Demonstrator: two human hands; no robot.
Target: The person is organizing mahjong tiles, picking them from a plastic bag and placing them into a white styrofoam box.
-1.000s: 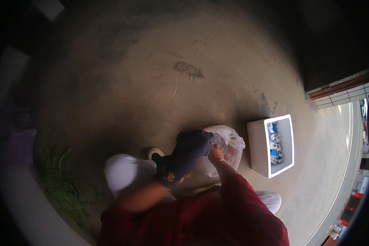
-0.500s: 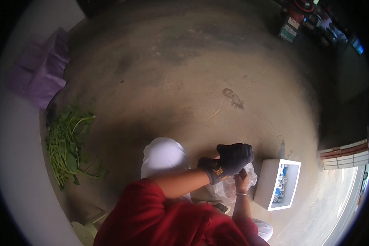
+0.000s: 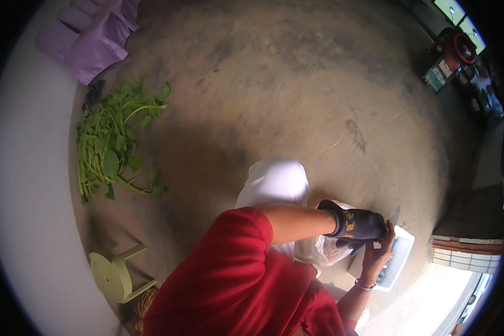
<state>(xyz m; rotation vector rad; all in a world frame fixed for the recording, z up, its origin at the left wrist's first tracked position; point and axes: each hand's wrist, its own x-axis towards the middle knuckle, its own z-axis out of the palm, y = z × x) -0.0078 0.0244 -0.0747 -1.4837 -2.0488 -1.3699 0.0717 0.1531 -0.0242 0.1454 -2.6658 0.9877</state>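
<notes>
A person in a red cloth top [image 3: 229, 269] brings both hands together beside an open white foam box [image 3: 404, 253] on a brown-grey concrete floor [image 3: 235, 84]. The left hand [image 3: 367, 227] wears a dark glove with a gold-orange motif at the cuff, its fingers drawn together and pointing across to the right. The bare right hand [image 3: 378, 256], a pale bracelet [image 3: 364, 286] at its wrist, reaches up with fingers curved and partly spread, the tips meeting the glove's far end. With the hands overlapping and small in the frame, it is hard to say whether anything is gripped between them.

The box stands just beyond the right hand, partly covered by it, small blue-and-white pieces [image 3: 382, 274] showing inside. A crumpled translucent plastic bag [image 3: 327, 255] sits below the gloved wrist, near the box, next to a knee in white trousers [image 3: 277, 182].

Well apart on the left, a heap of green leafy stems [image 3: 117, 145] lies along the pale wall [image 3: 31, 185], between a purple draped cloth [image 3: 101, 45] and a pale yellow-green plastic stool [image 3: 109, 277]. A red-and-black machine [image 3: 459, 50] stands at upper right.
</notes>
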